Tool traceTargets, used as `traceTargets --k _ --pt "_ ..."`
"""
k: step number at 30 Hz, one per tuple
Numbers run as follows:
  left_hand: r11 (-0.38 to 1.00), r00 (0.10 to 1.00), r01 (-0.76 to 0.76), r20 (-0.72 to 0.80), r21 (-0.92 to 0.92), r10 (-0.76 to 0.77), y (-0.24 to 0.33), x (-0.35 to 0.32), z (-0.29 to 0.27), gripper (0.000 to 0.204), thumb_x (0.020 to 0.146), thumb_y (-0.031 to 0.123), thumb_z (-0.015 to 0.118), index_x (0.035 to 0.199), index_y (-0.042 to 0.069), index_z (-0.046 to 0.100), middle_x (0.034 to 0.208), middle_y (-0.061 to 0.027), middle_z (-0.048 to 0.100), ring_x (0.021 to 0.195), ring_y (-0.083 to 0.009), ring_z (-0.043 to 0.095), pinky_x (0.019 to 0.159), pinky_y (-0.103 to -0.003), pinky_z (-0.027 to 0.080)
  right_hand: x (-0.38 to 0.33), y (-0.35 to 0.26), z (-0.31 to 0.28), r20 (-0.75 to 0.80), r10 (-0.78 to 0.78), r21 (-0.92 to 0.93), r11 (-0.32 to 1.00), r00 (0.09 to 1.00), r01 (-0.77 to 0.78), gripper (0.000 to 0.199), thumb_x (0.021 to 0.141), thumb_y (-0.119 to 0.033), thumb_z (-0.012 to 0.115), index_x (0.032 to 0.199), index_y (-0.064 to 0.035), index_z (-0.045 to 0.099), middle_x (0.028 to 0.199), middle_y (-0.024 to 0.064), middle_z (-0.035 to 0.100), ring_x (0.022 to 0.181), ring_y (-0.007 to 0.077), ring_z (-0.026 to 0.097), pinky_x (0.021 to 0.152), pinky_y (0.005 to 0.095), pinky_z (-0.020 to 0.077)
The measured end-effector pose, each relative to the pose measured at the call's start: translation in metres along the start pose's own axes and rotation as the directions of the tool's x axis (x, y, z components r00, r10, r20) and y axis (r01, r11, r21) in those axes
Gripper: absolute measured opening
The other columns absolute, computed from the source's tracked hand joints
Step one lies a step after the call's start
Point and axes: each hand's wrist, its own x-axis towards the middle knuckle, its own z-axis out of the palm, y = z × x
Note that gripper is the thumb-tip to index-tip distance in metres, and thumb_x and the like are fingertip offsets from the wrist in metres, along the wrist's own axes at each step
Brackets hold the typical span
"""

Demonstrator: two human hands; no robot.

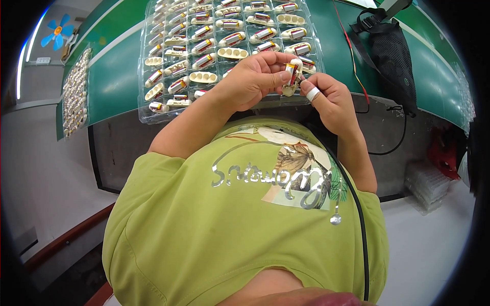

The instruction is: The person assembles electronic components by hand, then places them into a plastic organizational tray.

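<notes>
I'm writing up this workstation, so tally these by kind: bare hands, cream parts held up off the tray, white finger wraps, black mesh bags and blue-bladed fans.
Hands (left hand, right hand): 2
Held cream part: 1
White finger wrap: 1
Black mesh bag: 1
Blue-bladed fan: 1
Total: 6

Cream oval plastic casing (289, 91), red-and-silver metal cylinder (292, 73)

Flat deep-green bench (332, 41); clear gridded plastic tray (153, 118); lime short-sleeved fabric T-shirt (245, 234) patterned with silver script (268, 176) and a brown butterfly (296, 157); narrow white finger wrap (312, 94); black mesh bag (395, 58).
</notes>
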Motion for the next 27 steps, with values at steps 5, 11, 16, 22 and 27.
traceTargets --k 5,11,16,22,27 --pt "0.999 1.0 -0.011 -0.002 0.036 0.011 -0.001 0.0 0.002 0.042 0.092 0.01 0.06 0.13 0.0 0.048 0.106 -0.0059 0.063 0.086 -0.0092 0.058 0.076 -0.024 0.049 0.0 0.007 0.0 -0.033 -0.059 0.049 0.997 0.998 0.061 0.02 0.092 -0.017 0.06 0.08 -0.0002 0.059 0.066 -0.0039 0.049 0.063 0.0051 0.041 0.057 0.0227 0.0353" --pt "0.996 0.999 -0.03 0.028 0.082 0.028 -0.006 0.002 -0.002 0.041 0.091 0.009 0.061 0.129 -0.002 0.049 0.109 -0.0074 0.063 0.09 -0.0112 0.06 0.078 -0.025 0.05 0.0 0.006 -0.004 -0.003 -0.053 -0.051 0.997 0.999 0.052 0.021 0.09 -0.016 0.061 0.077 0.0 0.058 0.061 -0.0017 0.047 0.059 0.0065 0.039 0.053 0.0249 0.0346" --pt "0.984 0.997 -0.077 -0.002 0.163 0.078 -0.013 -0.002 0.006 0.041 0.088 0.003 0.062 0.127 -0.002 0.05 0.11 -0.0076 0.062 0.096 -0.0117 0.061 0.082 -0.027 0.051 0.004 -0.001 -0.007 0.094 -0.015 -0.12 0.992 0.995 0.027 0.023 0.088 -0.016 0.061 0.072 0.0005 0.056 0.057 0.0001 0.044 0.056 0.0079 0.038 0.05 0.0273 0.0332" --pt "0.748 0.961 -0.216 0.0 0.628 0.277 -0.022 -0.009 0.017 0.038 0.089 0.003 0.063 0.126 0.002 0.052 0.104 -0.0037 0.063 0.094 -0.0094 0.059 0.084 -0.024 0.049 -0.004 0.01 -0.015 0.136 0.099 -0.024 0.995 0.986 -0.096 0.016 0.091 -0.014 0.057 0.082 -0.0013 0.059 0.07 -0.0032 0.053 0.062 0.0065 0.043 0.056 0.0231 0.0349" --pt "0.294 0.879 -0.137 -0.02 0.946 0.476 0.021 -0.026 -0.025 0.014 0.083 0.013 0.07 0.094 0.004 0.069 0.086 -0.005 0.065 0.07 -0.0121 0.059 0.063 -0.026 0.046 -0.011 0.012 -0.029 -0.256 -0.019 0.196 0.978 0.967 0.071 0.013 0.092 -0.012 0.062 0.093 0.001 0.062 0.075 -0.002 0.057 0.067 0.0038 0.05 0.061 0.0169 0.0373"
